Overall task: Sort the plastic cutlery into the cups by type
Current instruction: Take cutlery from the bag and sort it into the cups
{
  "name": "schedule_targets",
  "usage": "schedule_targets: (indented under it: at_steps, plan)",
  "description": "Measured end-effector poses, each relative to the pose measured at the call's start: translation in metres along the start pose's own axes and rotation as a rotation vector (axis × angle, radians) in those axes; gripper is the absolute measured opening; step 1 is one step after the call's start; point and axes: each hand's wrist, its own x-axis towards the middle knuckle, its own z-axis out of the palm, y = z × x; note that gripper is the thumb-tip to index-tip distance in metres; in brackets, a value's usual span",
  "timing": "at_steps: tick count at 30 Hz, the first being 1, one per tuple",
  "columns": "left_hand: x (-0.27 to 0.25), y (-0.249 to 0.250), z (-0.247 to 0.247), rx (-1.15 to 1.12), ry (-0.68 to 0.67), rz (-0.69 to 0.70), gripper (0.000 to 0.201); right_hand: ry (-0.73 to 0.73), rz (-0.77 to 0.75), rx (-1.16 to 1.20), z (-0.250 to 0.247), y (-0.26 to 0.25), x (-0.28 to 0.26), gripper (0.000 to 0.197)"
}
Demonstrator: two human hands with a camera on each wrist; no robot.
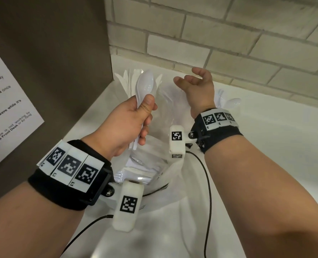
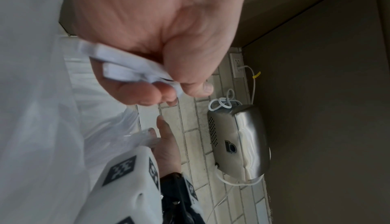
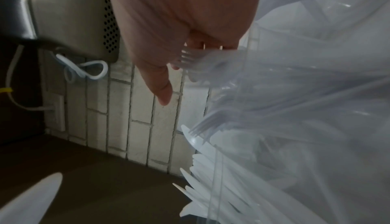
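White plastic spoons point(image 1: 146, 84) stick up out of the left hand point(image 1: 125, 125), a small bunch, exact count unclear; fingers and thumb curl round the handles, and the handle ends point(image 2: 126, 67) poke out below the fist. Right hand point(image 1: 196, 84) is just right of the spoons, apart from them, fingers loosely spread and holding nothing. Below and between both hands sits a clear plastic bag point(image 1: 160, 161) with more white cutlery inside. Past the left hand, white knives point(image 1: 125, 79) stand in a clear cup, blades up. Forks point(image 3: 190, 60) show through clear plastic right by the right hand's fingers. Behind the right wrist, another spoon point(image 1: 232, 102). All on a white counter point(image 1: 275, 131) against a pale brick wall point(image 1: 228, 30); a metal appliance point(image 2: 238, 140) with a white cord sits along the wall.
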Motion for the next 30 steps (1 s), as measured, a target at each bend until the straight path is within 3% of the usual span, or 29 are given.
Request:
schedule_targets:
  at_steps: [3, 7, 9, 11, 13, 15, 17, 19, 21, 26, 28, 30]
  plan:
    - [0.000, -0.002, 0.001, 0.010, -0.003, 0.004, 0.036, 0.008, -0.032, -0.024, 0.002, -0.004, 0.002, 0.044]
    - [-0.002, -0.003, 0.001, 0.004, -0.005, 0.001, 0.041, 0.149, -0.171, -0.053, -0.003, -0.020, -0.002, 0.009]
    - [-0.004, -0.003, 0.001, -0.020, -0.034, -0.007, 0.051, 0.139, -0.235, -0.067, -0.006, -0.033, -0.015, 0.009]
    - [-0.006, -0.003, 0.002, -0.064, -0.071, -0.020, 0.063, 0.009, -0.215, -0.022, -0.006, -0.046, -0.037, 0.010]
    - [-0.006, -0.002, 0.006, -0.066, -0.095, -0.021, 0.077, -0.234, -0.084, 0.063, -0.005, -0.057, -0.063, 0.007]
    - [-0.007, -0.002, 0.012, -0.033, -0.114, -0.029, 0.091, -0.441, 0.084, 0.145, -0.007, -0.062, -0.085, 0.021]
    - [-0.007, -0.001, 0.020, 0.006, -0.130, -0.055, 0.095, -0.537, 0.138, 0.139, -0.010, -0.061, -0.098, 0.036]
    - [-0.008, 0.000, 0.027, 0.021, -0.180, -0.089, 0.089, -0.511, 0.107, 0.104, -0.012, -0.059, -0.105, 0.039]
    - [-0.008, 0.001, 0.032, -0.007, -0.241, -0.110, 0.084, -0.438, 0.092, 0.119, -0.013, -0.060, -0.110, 0.029]
    - [-0.003, -0.003, 0.037, -0.038, -0.254, -0.093, 0.083, -0.331, 0.093, 0.247, -0.018, -0.060, -0.112, 0.016]
    - [-0.001, -0.003, 0.034, 0.031, -0.214, -0.108, 0.080, -0.247, 0.020, 0.294, -0.027, -0.064, -0.101, 0.018]
    - [0.001, -0.004, 0.027, 0.261, -0.141, -0.047, 0.061, -0.101, -0.127, 0.245, -0.041, -0.073, -0.083, 0.022]
